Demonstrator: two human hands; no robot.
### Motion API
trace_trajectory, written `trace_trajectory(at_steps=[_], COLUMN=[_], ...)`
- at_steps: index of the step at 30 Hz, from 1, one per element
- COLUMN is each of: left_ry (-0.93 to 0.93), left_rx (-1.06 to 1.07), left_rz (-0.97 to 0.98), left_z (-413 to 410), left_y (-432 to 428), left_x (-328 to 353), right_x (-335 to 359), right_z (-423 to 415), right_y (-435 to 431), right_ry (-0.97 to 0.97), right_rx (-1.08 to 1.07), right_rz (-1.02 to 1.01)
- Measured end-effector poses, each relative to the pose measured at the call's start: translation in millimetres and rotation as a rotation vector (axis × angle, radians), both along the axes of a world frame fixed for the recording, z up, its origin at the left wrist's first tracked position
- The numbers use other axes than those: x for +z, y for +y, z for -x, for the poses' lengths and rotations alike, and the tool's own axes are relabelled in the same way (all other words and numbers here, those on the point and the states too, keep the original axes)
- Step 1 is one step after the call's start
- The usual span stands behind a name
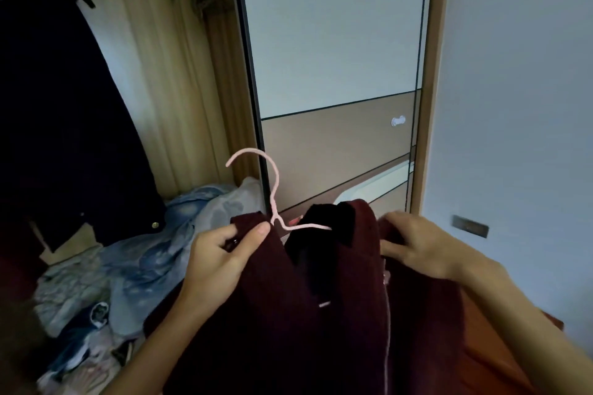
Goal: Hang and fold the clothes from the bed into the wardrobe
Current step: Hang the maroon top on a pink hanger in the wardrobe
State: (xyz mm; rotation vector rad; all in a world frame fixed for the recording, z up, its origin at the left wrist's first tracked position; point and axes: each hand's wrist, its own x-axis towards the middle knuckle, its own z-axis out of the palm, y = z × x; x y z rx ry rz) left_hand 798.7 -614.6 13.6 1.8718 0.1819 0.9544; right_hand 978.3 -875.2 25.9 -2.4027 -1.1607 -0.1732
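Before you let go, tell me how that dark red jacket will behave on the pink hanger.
Probably floppy: the dark red jacket sags between the left hand and right hand. It looks thick and has a zip, so likely heavy for the thin pink hanger, which might tilt. The hanger barely enters the collar, so it could slip off.

A bedroom at home, at the open wardrobe.
The wood-lined wardrobe (179,90) has a sliding door (337,42) in the middle. A dark coat (57,106) hangs far left with loose clothes (150,253) heaped below, a jacket (321,314) on a pink hanger (275,192) near, and plain wall (519,106) right.
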Motion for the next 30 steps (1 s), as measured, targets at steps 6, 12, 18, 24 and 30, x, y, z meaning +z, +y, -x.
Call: trace_trajectory(at_steps=[6, 12, 18, 24, 30], left_ry=[-0.034, -0.003, 0.151, 0.269, 0.145], left_rx=[-0.013, -0.043, 0.125, 0.044, -0.114], left_rz=[-0.182, -0.487, -0.565, -0.290, 0.054], left_z=[-0.5, -10.7, -16.0, -23.9, -44.7], left_y=[4.8, 2.3, 48.4, 79.2, 122.2], left_x=[39.4, 56.0, 82.6, 94.9, 113.6], right_x=[4.2, 34.5, 71.3, 117.0, 161.1], right_z=[29.2, 65.9, 95.2, 100.7, 88.8], right_y=[5.7, 50.3, 84.3, 125.9, 194.3], right_ry=[0.145, 0.593, 1.168, 1.101, 0.624], right_rx=[0.127, 0.196, 0.192, 0.267, 0.188], right_rz=[-0.155, -0.371, -0.726, -0.793, -0.618])
